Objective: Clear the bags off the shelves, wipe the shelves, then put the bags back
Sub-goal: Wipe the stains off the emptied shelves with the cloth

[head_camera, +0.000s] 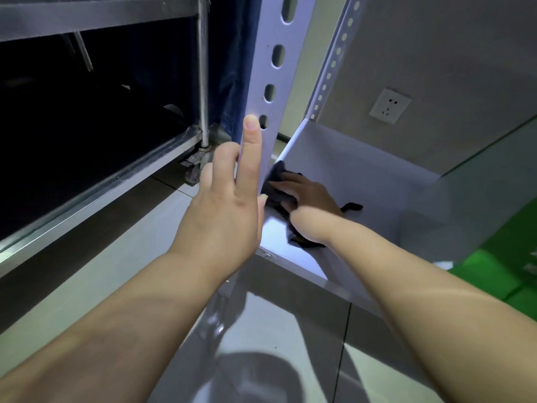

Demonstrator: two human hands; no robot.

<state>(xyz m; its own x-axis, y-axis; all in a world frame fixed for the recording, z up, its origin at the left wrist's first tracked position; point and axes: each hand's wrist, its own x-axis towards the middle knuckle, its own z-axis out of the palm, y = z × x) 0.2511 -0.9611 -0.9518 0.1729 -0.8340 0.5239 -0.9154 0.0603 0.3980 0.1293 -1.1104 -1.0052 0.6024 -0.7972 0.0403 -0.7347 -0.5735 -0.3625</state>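
Head view: cloth (277, 181) under right hand (305, 193).

two hands (223, 205), one cloth (277, 181), one socket (390, 106)

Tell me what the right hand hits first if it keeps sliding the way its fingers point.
The right hand, pressing the dark cloth on the shelf, points toward the near-left corner. It would likely meet the perforated upright post or the shelf's raised side lip first; depth is unclear.

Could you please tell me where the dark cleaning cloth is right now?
In the head view, the dark cloth lies under the right hand on the white shelf, in its front left corner beside the perforated upright post.
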